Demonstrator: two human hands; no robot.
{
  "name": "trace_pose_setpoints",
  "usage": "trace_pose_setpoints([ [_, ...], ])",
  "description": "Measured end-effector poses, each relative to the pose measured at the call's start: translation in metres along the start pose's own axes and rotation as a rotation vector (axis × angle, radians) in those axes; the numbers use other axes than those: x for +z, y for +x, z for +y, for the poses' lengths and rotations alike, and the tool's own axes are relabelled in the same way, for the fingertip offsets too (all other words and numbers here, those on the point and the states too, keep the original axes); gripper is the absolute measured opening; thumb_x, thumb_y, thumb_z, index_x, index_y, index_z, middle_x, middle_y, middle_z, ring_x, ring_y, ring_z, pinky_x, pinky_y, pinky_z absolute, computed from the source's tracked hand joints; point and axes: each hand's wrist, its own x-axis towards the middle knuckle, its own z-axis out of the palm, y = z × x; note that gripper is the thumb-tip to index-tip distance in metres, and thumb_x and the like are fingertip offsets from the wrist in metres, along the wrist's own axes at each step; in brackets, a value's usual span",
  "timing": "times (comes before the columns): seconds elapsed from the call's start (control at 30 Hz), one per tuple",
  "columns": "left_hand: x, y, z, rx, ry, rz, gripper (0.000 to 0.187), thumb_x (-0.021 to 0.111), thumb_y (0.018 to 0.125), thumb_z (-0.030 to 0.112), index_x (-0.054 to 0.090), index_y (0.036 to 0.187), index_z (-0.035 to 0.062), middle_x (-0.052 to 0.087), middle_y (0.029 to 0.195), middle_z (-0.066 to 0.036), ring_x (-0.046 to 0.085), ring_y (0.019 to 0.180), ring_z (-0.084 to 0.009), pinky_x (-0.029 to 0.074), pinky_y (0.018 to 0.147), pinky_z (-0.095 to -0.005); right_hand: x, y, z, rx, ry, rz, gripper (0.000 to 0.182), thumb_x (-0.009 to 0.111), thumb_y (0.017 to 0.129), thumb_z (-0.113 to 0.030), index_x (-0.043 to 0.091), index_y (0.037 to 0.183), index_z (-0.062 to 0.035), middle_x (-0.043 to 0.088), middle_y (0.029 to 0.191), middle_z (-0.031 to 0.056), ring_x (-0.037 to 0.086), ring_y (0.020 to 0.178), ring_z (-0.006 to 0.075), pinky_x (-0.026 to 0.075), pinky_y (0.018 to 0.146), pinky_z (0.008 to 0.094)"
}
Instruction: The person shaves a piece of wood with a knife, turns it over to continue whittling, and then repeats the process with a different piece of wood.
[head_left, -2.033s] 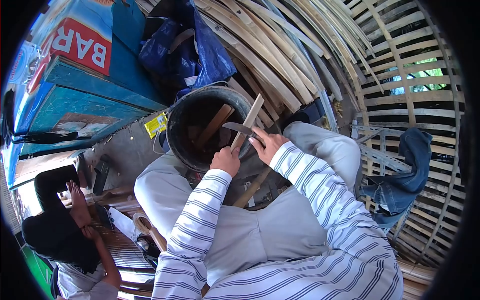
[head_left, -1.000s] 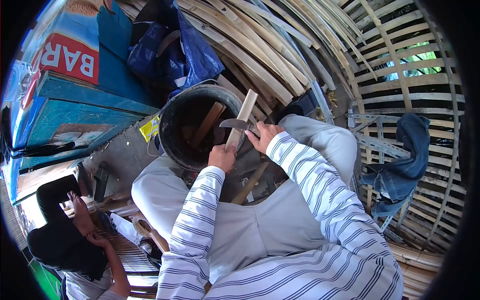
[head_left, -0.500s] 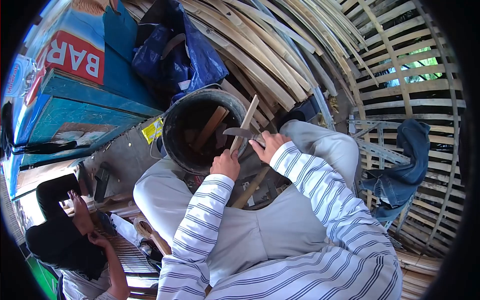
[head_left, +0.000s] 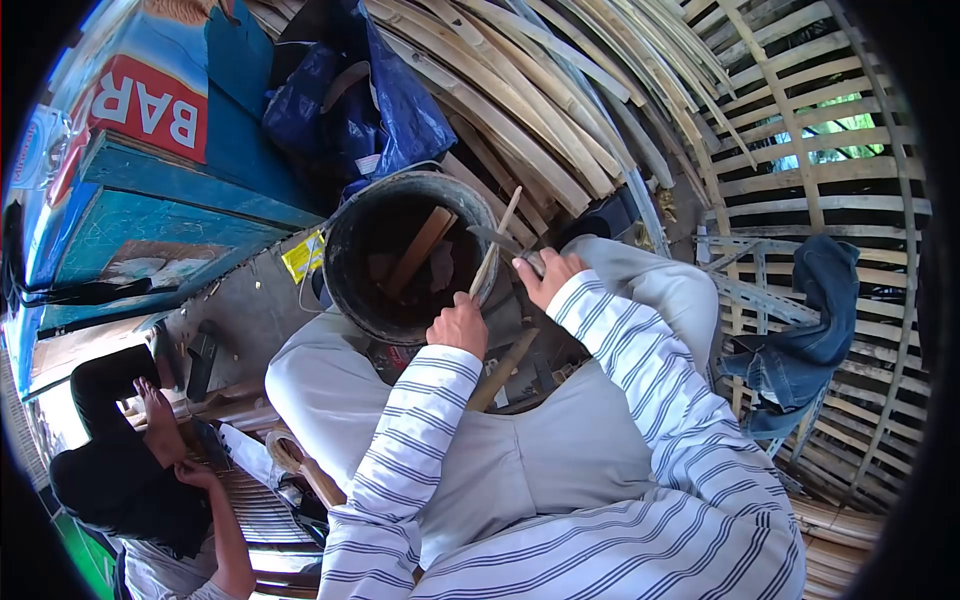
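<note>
My left hand [head_left: 459,324] is closed around the lower end of a thin wooden strip [head_left: 500,235], which points up and away over the right rim of a dark bucket [head_left: 345,300]. In my right hand [head_left: 549,277] is a knife [head_left: 497,238], gripped by its handle, with the blade pointing left. The blade lies across the strip in this view, near its middle. Inside the bucket, between my knees, a brown piece of wood [head_left: 421,250] leans against the wall.
Long bamboo strips [head_left: 520,110] are piled beyond the bucket, beside a blue bag [head_left: 400,120]. A blue cabinet [head_left: 150,240] stands left. Another person [head_left: 150,490] sits at lower left. Jeans [head_left: 825,310] hang by the slatted wall [head_left: 830,190] at right.
The strip has turned so its narrow edge shows. My right hand and the knife have shifted slightly right and up, and my left hand has moved a little right.
</note>
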Motion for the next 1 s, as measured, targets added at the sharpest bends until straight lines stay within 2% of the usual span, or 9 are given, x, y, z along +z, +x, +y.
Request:
trace_pose_setpoints([
  [0.1,0.001,0.002,0.0,0.008,0.015,0.002,0.027,0.047,0.101,0.031,0.055,0.095,0.0061,0.07,0.077,-0.021,0.07,0.077,-0.0407,0.055,0.069,-0.0517,-0.006,-0.026,-0.017,-0.129,-0.019,0.002,0.059,0.058,0.09,-0.057,0.065,0.096,0.001,0.066,0.072,0.0266,0.066,0.074,0.0486,0.055,0.074,0.054],
  [0.27,0.009,-0.002,-0.002,0.041,0.068,0.05,0.024,0.048,0.1,0.029,0.054,0.095,0.0066,0.07,0.075,-0.019,0.071,0.075,-0.0381,0.056,0.067,-0.0491,0.001,-0.037,-0.02,-0.198,-0.013,-0.075,0.055,0.059,0.091,-0.053,0.066,0.094,0.001,0.066,0.073,0.0257,0.066,0.074,0.0472,0.055,0.069,0.0528],
  [0.37,0.007,-0.004,0.0,0.044,0.092,0.043,0.022,0.05,0.1,0.028,0.052,0.092,0.0071,0.07,0.074,-0.018,0.071,0.073,-0.0371,0.056,0.066,-0.0479,-0.001,-0.019,-0.008,-0.064,-0.017,0.047,0.058,0.057,0.091,-0.054,0.066,0.097,0.003,0.067,0.079,0.0268,0.066,0.08,0.0461,0.054,0.072,0.053],
  [0.43,0.015,-0.005,-0.004,0.058,0.097,0.076,0.022,0.051,0.099,0.028,0.051,0.09,0.0075,0.07,0.074,-0.018,0.071,0.072,-0.0366,0.056,0.065,-0.0475,0.003,-0.001,0.004,-0.043,0.038,0.084,0.06,0.056,0.091,-0.057,0.068,0.101,0.0006,0.068,0.092,0.029,0.064,0.091,0.0447,0.051,0.084,0.0534],
  [0.53,0.019,-0.001,-0.003,0.072,0.102,0.1,0.023,0.051,0.1,0.028,0.051,0.089,0.0078,0.07,0.073,-0.017,0.071,0.072,-0.0357,0.056,0.064,-0.047,-0.003,-0.023,-0.008,-0.028,-0.043,-0.085,0.058,0.058,0.09,-0.058,0.067,0.094,-0.0009,0.068,0.086,0.0271,0.064,0.087,0.0473,0.053,0.081,0.0534],
  [0.63,0.012,-0.002,-0.001,0.07,0.1,0.086,0.024,0.05,0.1,0.029,0.051,0.089,0.0074,0.07,0.073,-0.018,0.071,0.072,-0.0367,0.056,0.064,-0.0478,0.013,-0.007,0.0,-0.036,0.045,0.082,0.058,0.06,0.088,-0.059,0.065,0.092,-0.0013,0.068,0.081,0.0272,0.065,0.084,0.0491,0.054,0.079,0.0542],
  [0.8,0.012,-0.003,-0.001,0.053,0.063,0.044,0.025,0.049,0.101,0.029,0.052,0.09,0.007,0.07,0.075,-0.019,0.071,0.075,-0.0389,0.055,0.068,-0.0499,0.003,-0.03,-0.01,-0.091,-0.08,-0.066,0.056,0.058,0.09,-0.057,0.065,0.096,-0.0025,0.068,0.084,0.0268,0.066,0.08,0.0471,0.055,0.074,0.0531],
  [0.93,0.009,-0.007,-0.005,0.054,0.069,0.027,0.024,0.048,0.101,0.029,0.051,0.092,0.0066,0.07,0.075,-0.02,0.07,0.075,-0.0397,0.055,0.067,-0.0504,0.02,-0.005,0.007,-0.051,0.051,0.138,0.057,0.059,0.088,-0.059,0.065,0.094,-0.0025,0.067,0.079,0.0291,0.066,0.08,0.0483,0.054,0.077,0.0548],
  [1.0,0.011,-0.004,-0.003,0.063,0.06,0.035,0.024,0.047,0.101,0.028,0.051,0.091,0.0065,0.07,0.075,-0.02,0.07,0.075,-0.0401,0.055,0.067,-0.0507,0.008,-0.017,0.002,-0.061,-0.012,0.004,0.057,0.058,0.089,-0.058,0.065,0.095,-0.0021,0.067,0.082,0.0285,0.066,0.081,0.048,0.054,0.077,0.0541],
])
